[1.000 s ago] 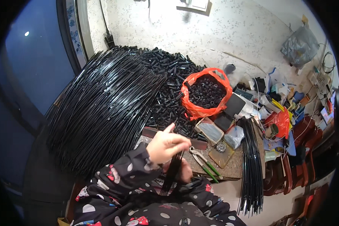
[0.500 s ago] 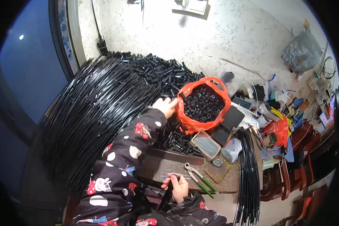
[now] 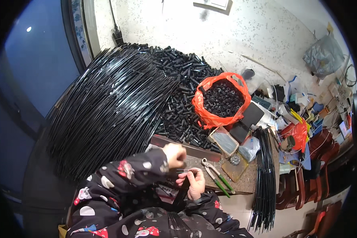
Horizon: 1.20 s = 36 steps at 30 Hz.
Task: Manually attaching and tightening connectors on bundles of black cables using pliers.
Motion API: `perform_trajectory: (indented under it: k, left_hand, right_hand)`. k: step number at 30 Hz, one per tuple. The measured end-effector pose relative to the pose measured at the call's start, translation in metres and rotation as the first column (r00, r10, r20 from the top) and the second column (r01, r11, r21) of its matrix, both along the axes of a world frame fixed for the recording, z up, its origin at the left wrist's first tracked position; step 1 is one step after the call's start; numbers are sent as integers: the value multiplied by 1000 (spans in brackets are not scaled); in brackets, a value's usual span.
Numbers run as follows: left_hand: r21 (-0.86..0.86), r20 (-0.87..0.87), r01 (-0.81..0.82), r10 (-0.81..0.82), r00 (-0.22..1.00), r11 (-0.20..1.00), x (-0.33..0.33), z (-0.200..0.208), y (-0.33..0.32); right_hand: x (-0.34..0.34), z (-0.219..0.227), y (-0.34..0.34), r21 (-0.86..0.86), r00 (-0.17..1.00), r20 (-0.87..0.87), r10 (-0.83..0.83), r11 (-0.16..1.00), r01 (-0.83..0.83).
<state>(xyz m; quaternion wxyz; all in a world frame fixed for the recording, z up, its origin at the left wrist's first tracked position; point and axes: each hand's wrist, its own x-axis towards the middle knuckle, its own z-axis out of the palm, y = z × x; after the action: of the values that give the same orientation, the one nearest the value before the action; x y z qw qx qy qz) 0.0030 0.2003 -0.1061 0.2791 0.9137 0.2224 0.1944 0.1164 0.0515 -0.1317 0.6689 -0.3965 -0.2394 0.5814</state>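
My left hand [image 3: 174, 155] is over the front of the table, fingers curled and slightly blurred; what they hold, if anything, is hidden. Just below and to its right, my right hand [image 3: 196, 184] pinches thin wires [image 3: 183, 170] between thumb and fingers, their ends sticking out to the left. Green-handled pincers [image 3: 217, 177] lie on the table to the right of it. Behind my hands a metal strip [image 3: 186, 147] borders a heap of short black plastic tubes [image 3: 182, 113].
A large bundle of long black rods [image 3: 111, 107] fills the left. A red plastic bag [image 3: 202, 115] holds small black toothed parts. An open box [image 3: 224, 141], a clear bag [image 3: 249, 148] and another black rod bundle [image 3: 263, 178] are to the right. Clutter and chairs [image 3: 297, 182] stand beyond.
My left hand has come back from the tube heap beside the red bag toward me, close to my right hand. The right hand keeps its pinch on the wires. The view has shifted slightly.
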Motion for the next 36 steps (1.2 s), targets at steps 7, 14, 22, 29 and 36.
perform_trajectory:
  k: [7, 14, 22, 29, 36]
  left_hand:
    - [145, 62, -333, 327, 943, 932, 7, 19, -4]
    - [138, -353, -677, 674, 649, 723, 20, 23, 46]
    - [78, 276, -665, 625, 730, 743, 26, 26, 7]
    - [-267, 256, -353, 419, 871, 897, -26, -72, -70]
    - [-675, 677, 231, 462, 573, 701, -27, 8, -95]
  right_hand:
    - [-4, -2, -39, 111, 998, 36, -47, 993, 43]
    - [-4, 21, -71, 87, 990, 104, 94, 991, -103]
    - [20, 0, -63, 21, 992, 121, 29, 999, -32]
    - [15, -25, -46, 58, 994, 99, -45, 998, 40]
    - [-29, -10, -48, 107, 849, 519, -99, 993, 51]
